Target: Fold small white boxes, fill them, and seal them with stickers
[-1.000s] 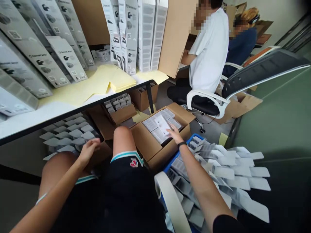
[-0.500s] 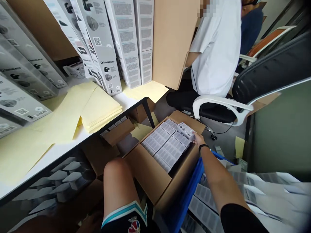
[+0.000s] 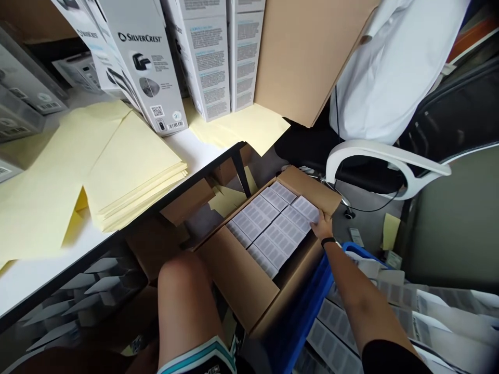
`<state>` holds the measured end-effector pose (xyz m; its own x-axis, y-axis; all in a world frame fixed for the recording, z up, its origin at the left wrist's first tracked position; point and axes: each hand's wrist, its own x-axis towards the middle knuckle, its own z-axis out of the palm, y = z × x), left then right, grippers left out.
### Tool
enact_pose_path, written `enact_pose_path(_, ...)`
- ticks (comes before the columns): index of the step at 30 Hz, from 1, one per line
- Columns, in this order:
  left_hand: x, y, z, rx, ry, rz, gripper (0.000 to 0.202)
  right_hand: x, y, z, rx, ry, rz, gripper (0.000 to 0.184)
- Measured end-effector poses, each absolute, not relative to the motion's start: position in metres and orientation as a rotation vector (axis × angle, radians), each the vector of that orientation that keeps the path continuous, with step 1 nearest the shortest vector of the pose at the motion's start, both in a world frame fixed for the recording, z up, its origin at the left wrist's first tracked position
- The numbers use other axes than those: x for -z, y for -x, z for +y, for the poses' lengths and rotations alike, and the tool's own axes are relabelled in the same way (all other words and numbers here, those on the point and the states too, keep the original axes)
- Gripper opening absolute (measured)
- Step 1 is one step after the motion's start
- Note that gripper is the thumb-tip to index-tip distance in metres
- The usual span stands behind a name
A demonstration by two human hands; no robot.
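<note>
An open cardboard box (image 3: 234, 275) sits between my knees and the blue crate. It is packed with flat rows of small white boxes with grey printed labels (image 3: 268, 228). My right hand (image 3: 322, 226) rests on the far corner of these rows, fingers spread on the top of them and holding nothing. My left hand is out of view. My bare left knee (image 3: 183, 285) sits against the near flap of the box.
A blue crate (image 3: 312, 317) of loose white-and-grey packs sits at right. On the white table (image 3: 47, 275) are yellow paper sheets (image 3: 132, 176) and upright SilverCrest boxes (image 3: 144, 67). A person in a white shirt (image 3: 393, 67) sits on a white-armed chair (image 3: 374, 156).
The small white box raised in my right hand no longer stands above the rows and seems to lie among them. My hand has moved slightly down, and the view has tilted closer to the box.
</note>
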<state>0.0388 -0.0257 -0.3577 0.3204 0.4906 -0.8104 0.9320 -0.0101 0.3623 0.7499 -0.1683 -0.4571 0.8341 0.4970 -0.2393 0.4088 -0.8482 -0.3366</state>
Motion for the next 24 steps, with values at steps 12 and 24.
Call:
enact_pose_path(12, 0.334, -0.063, -0.017, 0.623, -1.439, 1.226, 0.048, 0.453, -0.722, -0.153, -0.567, 2.620, -0.575, 0.050)
enact_pose_path(24, 0.181, -0.045, 0.001, 0.014, -1.623, 1.477, 0.055, 0.298, -0.471, -0.172, -0.602, 1.988, -0.766, 0.035)
